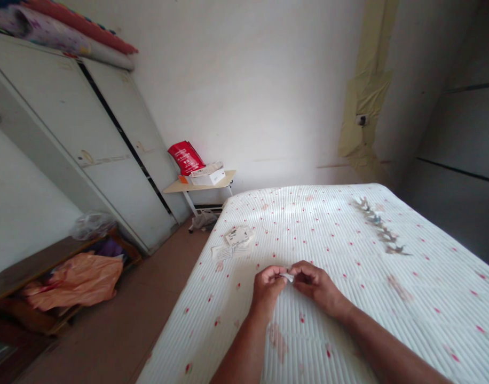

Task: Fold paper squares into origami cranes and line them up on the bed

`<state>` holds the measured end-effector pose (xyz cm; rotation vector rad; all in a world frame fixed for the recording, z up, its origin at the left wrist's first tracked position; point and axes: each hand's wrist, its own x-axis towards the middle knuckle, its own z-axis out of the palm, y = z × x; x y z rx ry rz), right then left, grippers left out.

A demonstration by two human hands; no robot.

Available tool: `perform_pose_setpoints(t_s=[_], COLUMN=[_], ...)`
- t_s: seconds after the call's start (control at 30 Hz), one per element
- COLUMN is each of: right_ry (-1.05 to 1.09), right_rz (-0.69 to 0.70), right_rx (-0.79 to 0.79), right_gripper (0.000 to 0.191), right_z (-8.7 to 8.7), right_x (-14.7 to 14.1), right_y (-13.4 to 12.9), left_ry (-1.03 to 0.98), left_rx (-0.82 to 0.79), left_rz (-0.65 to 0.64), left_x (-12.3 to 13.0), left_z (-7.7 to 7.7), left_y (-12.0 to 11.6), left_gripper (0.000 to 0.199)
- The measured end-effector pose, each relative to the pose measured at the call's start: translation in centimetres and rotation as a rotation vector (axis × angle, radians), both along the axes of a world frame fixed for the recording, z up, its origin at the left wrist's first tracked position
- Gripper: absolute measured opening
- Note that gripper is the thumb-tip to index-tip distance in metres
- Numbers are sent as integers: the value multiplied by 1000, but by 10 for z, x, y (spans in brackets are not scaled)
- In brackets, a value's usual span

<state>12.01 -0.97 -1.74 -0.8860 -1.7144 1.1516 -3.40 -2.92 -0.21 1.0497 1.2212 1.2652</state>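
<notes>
My left hand (269,285) and my right hand (315,284) meet above the middle of the bed. Between their fingertips is a small piece of folded paper (288,277), pale and narrow. The left thumb and fingers pinch one side of it; the right thumb and fingers close on the other side. My fingers partly cover the paper, so its full shape is hidden. Beyond the left hand, loose printed paper sheets (238,236) lie on the bed. Farther off to the right, several small folded paper figures (380,226), shaped like birds, stand in a slanting row.
Under my hands spreads the bed's white ribbed cover (308,224) with red dots. Past its far left corner, a small table (176,186) carries a red bag (187,158) and a white box (207,177). Grey cabinets (120,176) and a bench with an orange plastic bag (78,280) line the left.
</notes>
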Motion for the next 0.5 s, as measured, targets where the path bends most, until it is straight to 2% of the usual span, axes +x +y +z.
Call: perform_pose_setpoints(t_s=[0.5], right_ry=[-148], right_rz=[-66], right_rx=[160], right_gripper=[12], right_z=[4], right_x=[-1], right_y=[-2], left_ry=[51], left_rx=[35], left_rz=[3], left_x=[1], left_z=[-2], left_y=[1], left_gripper=[20])
